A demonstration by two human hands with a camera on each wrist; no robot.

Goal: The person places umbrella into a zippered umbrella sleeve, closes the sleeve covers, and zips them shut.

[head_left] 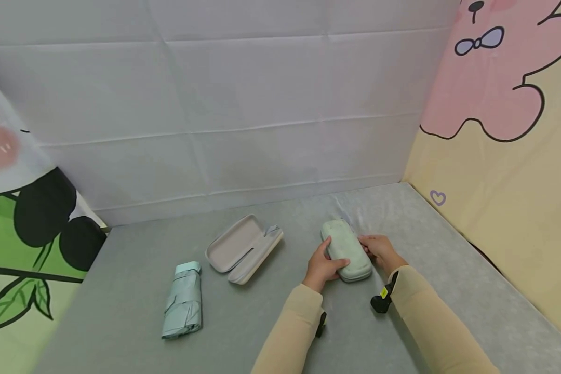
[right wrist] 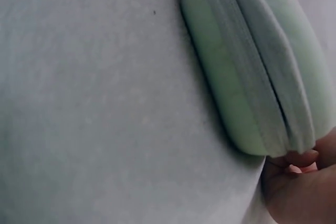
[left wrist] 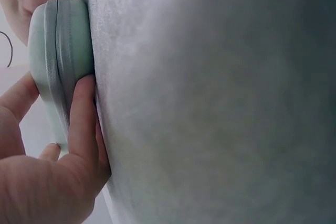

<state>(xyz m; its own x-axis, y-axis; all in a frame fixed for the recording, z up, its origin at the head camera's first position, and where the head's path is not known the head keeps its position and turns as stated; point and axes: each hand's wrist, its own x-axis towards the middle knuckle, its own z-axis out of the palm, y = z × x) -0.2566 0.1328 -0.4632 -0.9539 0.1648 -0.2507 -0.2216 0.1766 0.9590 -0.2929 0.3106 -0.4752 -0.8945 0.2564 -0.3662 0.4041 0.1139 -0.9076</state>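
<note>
Where both hands gather: a pale green zippered case [head_left: 345, 248], on the right half of the grey tabletop [head_left: 234, 332], slightly slanted, its broad face up; whether its whole base rests on the cloth I cannot tell.
Left hand [head_left: 324, 267]: grips the near left side of the case, thumb across its top, fingers spread along its side and lower edge.
Right hand [head_left: 378, 249]: at the far right side, thumb and fingers bent together, pinching at the zip band [right wrist: 262, 72]; a pull, if any, is hidden by the fingers.
Zip band: grey-green, with a dark seam along its middle.
Glasses case [head_left: 237, 241]: left of the green one, well apart, hinged open, pale lining showing; a small bluish-grey item [head_left: 273, 229] sits at its far end, too small to identify.
Folding umbrella [head_left: 183, 306]: light teal, rolled up, lying farther left with its paler end away from the person.
Wrist camera [head_left: 380, 304]: black, under the right beige sleeve [head_left: 430, 311], with a yellow label [head_left: 384, 292] too small to read.
Printed marks: purple heart outline [head_left: 438, 197] and lilac bow tie [head_left: 479, 41] on the yellow-and-pink wall panel [head_left: 509, 208].
</note>
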